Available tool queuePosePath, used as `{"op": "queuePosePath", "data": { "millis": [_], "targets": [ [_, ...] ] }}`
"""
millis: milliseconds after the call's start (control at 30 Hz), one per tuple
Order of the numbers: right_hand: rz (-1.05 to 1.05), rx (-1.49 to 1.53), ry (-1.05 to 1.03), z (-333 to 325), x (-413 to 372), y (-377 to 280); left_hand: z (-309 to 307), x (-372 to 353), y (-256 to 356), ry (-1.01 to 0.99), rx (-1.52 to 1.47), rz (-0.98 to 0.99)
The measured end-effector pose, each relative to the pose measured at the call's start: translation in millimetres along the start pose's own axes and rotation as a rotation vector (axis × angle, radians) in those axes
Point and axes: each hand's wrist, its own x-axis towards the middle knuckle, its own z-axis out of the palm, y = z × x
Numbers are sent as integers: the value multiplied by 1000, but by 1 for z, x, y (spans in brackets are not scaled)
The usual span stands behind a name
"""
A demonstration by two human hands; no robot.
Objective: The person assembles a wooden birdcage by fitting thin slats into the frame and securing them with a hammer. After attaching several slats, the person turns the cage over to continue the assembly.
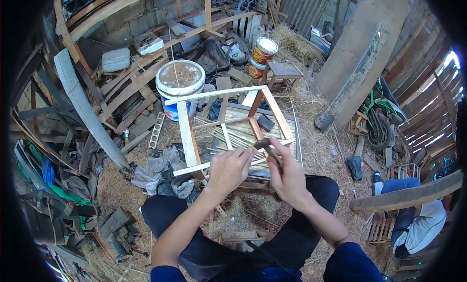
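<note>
A pale wooden frame (187,136) of joined slats lies in front of my knees, over a bundle of thin sticks (228,136). My left hand (229,169) is closed at the near slat of the frame, its fingertips pinched together; what they hold is too small to make out. My right hand (287,172) is wrapped round the handle of a hammer (264,144), whose dark head is right beside my left fingertips. A small dark block (265,123) rests near the frame's right-hand crosspiece.
A white bucket (181,80) stands behind the frame, with stacked paint cans (265,49) and a small stool (284,70) farther right. A curved plank (87,107) leans at left. At right, a person (423,223) is beside a curved beam (408,192).
</note>
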Motion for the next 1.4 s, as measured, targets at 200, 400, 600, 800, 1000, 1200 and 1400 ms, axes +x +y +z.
{"op": "queuePosePath", "data": {
  "millis": [200, 400, 600, 800, 1000, 1200, 1400],
  "targets": [
    [-37, -115, -22, 0, -2, 2, -1, 1, 1, -8, 0, 13],
    [-225, 280, 424, 19, -4, 16, 0, -3, 3, -5, -13, 3],
    [202, 140, -2, -4, -6, 3, 1, 0, 0, 15, -27, -11],
    [113, -140, -245, -3, -6, 1, 3, -1, 3, 44, -25, -2],
    [1, 145, 203, 17, -7, 9, 2, -3, 5, 6, -12, -21],
    [89, 210, 140, 10, -3, 10, 6, -3, 4, 48, -36, -9],
    [264, 166, -102, 1, -2, 11, 1, 2, 0, 2, -18, 9]
  ]
}}
